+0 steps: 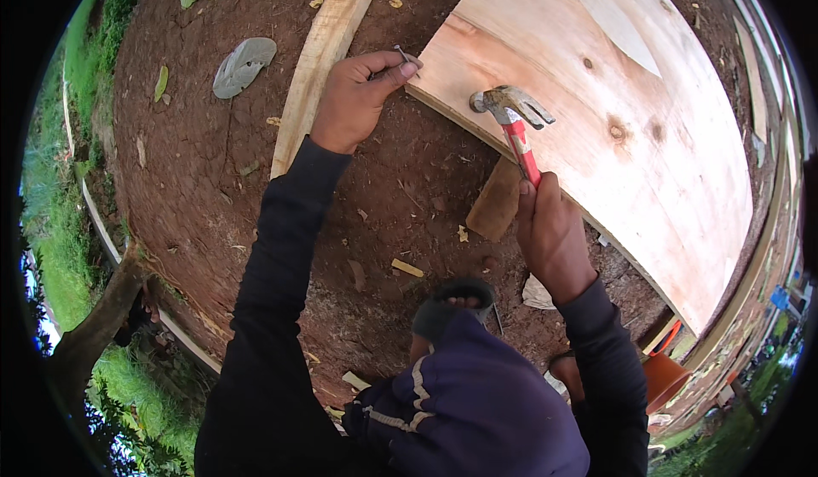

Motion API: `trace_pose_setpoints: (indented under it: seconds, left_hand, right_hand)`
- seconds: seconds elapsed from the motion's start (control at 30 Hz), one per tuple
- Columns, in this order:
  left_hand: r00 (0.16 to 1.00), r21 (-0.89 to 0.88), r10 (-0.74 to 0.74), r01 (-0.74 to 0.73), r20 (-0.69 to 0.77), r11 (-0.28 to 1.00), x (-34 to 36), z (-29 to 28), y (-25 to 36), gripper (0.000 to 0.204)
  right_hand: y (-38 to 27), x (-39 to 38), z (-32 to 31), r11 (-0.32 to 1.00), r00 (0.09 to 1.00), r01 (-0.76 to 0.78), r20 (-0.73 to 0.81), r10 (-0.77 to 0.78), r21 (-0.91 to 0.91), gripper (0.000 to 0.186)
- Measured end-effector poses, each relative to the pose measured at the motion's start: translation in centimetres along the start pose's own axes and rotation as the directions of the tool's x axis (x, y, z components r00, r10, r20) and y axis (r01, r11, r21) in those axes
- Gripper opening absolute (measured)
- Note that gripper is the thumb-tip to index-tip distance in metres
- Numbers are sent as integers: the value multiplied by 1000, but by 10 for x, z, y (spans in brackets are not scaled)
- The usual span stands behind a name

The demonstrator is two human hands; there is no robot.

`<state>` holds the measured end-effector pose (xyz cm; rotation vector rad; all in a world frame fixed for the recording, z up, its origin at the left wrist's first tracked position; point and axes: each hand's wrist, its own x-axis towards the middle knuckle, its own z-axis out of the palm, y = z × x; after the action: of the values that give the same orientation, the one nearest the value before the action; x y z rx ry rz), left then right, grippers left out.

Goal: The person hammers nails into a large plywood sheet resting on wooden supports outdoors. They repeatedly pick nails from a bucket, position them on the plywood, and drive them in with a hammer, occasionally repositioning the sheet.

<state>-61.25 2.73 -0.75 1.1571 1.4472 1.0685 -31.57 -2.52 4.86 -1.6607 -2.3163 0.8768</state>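
Observation:
At the near left corner of a plywood sheet (554,77), my left hand (356,95) pinches a nail (401,54) between thumb and fingertips. The nail's head points up; its tip is hard to see against the board's corner. My right hand (554,234) is wrapped round the red handle of a claw hammer (521,145). The hammer's metal head hangs over the plywood near its left edge, to the right of the nail, with the claw turned to the right. Whether the head touches the board, I cannot tell.
A long wooden plank (315,60) lies on the brown soil left of the plywood. A short wood block (496,200) pokes out under the sheet's edge. An orange bucket (666,382) stands at lower right. Dry leaves, a grey leaf (244,66) and wood scraps lie about.

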Motion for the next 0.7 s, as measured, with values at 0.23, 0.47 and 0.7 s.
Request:
trace_pose_setpoints:
  seconds: [0.23, 0.47, 0.7]
  left_hand:
    - [999, 39, -6, 8, -53, 999, 0, 9, -3, 32]
    - [968, 277, 226, -187, -112, 942, -3, 22, 0, 25]
    - [860, 454, 468, -340, -203, 823, -10, 39, -18, 17]
  right_hand:
    - [-1, -1, 1, 1000, 1000, -18, 4, 18, 24, 26]
    - [-6, -2, -1, 994, 1000, 5, -4, -4, 113, 23]
    - [-45, 33, -34, 963, 980, 189, -104, -172, 191, 22]
